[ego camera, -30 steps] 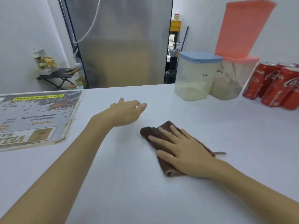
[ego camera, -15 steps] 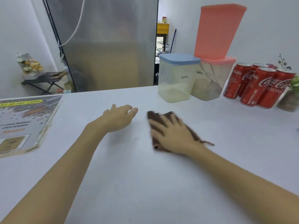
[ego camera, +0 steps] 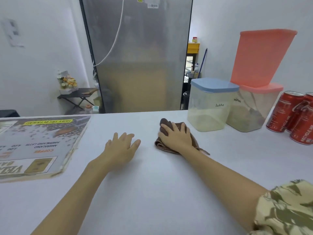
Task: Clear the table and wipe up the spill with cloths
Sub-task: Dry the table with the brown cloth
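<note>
A dark brown cloth (ego camera: 165,123) lies bunched on the white table (ego camera: 152,192), just left of the storage tubs. My right hand (ego camera: 176,135) presses flat on top of it, fingers spread and straight, covering most of the cloth. My left hand (ego camera: 121,146) rests palm down on the bare tabletop a short way to the left of the cloth, fingers relaxed, holding nothing. No spill is visible on the surface.
A printed coffee menu board (ego camera: 39,146) lies flat at the left. At the back right stand a blue-lidded "latte" tub (ego camera: 210,106), a pink-lidded tub (ego camera: 250,107) with a pink container (ego camera: 260,56) on top, and red soda cans (ego camera: 291,114). A steel fridge (ego camera: 138,56) stands behind the table.
My right hand has pushed the cloth away from me toward the far edge and the tubs. My left hand stays on the table beside it.
</note>
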`<state>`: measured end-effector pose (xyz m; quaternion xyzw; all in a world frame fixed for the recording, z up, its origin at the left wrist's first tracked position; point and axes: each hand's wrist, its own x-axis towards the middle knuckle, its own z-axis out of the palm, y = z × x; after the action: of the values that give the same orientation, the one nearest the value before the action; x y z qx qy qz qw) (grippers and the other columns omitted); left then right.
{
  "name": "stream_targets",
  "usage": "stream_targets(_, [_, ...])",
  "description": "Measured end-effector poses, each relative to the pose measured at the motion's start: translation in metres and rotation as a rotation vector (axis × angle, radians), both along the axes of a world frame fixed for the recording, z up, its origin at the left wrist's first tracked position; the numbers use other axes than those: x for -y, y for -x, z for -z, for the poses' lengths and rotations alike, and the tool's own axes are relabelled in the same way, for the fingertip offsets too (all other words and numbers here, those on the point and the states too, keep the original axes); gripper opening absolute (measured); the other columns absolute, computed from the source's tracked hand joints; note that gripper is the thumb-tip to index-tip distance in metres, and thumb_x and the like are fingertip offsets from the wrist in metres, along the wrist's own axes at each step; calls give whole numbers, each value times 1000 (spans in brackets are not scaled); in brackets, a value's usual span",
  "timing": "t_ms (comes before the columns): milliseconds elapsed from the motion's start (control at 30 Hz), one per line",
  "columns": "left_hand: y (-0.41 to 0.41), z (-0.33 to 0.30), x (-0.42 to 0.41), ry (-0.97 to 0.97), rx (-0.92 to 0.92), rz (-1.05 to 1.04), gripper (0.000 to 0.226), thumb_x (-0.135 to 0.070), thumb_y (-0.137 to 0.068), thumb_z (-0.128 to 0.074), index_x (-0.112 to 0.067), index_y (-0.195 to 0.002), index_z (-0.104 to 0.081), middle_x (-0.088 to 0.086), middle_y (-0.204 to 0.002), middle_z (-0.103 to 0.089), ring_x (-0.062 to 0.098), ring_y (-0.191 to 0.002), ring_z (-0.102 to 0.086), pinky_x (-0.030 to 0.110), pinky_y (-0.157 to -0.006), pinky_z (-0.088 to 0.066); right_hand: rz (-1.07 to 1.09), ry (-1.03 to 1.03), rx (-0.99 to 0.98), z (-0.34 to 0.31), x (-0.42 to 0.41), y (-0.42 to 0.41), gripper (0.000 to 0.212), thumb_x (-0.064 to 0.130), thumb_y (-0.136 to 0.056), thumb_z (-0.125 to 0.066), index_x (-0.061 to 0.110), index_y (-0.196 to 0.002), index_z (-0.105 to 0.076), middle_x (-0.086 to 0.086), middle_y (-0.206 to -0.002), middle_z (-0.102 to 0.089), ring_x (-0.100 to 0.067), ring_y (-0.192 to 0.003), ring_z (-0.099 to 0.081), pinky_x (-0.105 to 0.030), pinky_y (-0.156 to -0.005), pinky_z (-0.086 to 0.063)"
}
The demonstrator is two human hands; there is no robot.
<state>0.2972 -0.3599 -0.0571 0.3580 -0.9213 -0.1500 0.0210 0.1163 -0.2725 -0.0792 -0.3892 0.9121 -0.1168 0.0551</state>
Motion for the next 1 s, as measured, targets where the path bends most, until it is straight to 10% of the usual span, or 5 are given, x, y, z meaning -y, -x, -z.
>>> stream_targets(267, [26, -17, -7, 139, -147, 45, 47, -32, -102, -22, -13, -145, -24, 7, -152, -26, 26, -143, -11, 44, -115, -12, -251, 113, 257, -8, 12, -44, 50, 46, -97, -12, 46, -147, -5, 12, -158, -12, -28, -147, 5, -52, -112, 14])
stream_targets(467, [71, -3, -26, 1, 21, 132, 50, -35, -99, -26, -3, -137, -32, 15, -146, -30, 33, -138, -21, 44, -111, -19, -129, -83, 59, -36, -43, -1, 49, 32, -99, -11, 26, -147, -19, 9, -153, -28, -28, -144, -13, -65, -104, 17])
stream_targets(633, [111, 17, -19, 163, 139, -20, 69, -52, -96, -17, -12, -151, -4, 13, -158, 3, 40, -143, 10, 57, -112, 7, -62, 247, 211, -48, -57, 13, 55, 25, -99, -23, 29, -151, -6, 6, -79, -53, -23, -94, -49, -45, -110, -20])
stream_targets(800, [126, 23, -36, 218, 81, 200, 67, -59, -94, -13, -27, -151, -3, 2, -159, 1, 41, -142, 10, 62, -110, 5, -46, 383, 345, -42, -55, 19, 54, 31, -102, -29, 30, -151, -8, -4, -145, -42, -25, -130, -41, -35, -101, -32])
stream_targets(1000, [111, 24, 21, 181, 97, -59, 67, -64, -92, -13, -33, -150, -4, -3, -159, 2, 34, -144, 8, 62, -111, -1, -96, 308, 378, -31, -60, 23, 55, 30, -102, -32, 31, -151, -7, -6, -147, -39, -23, -127, -44, -29, -98, -32])
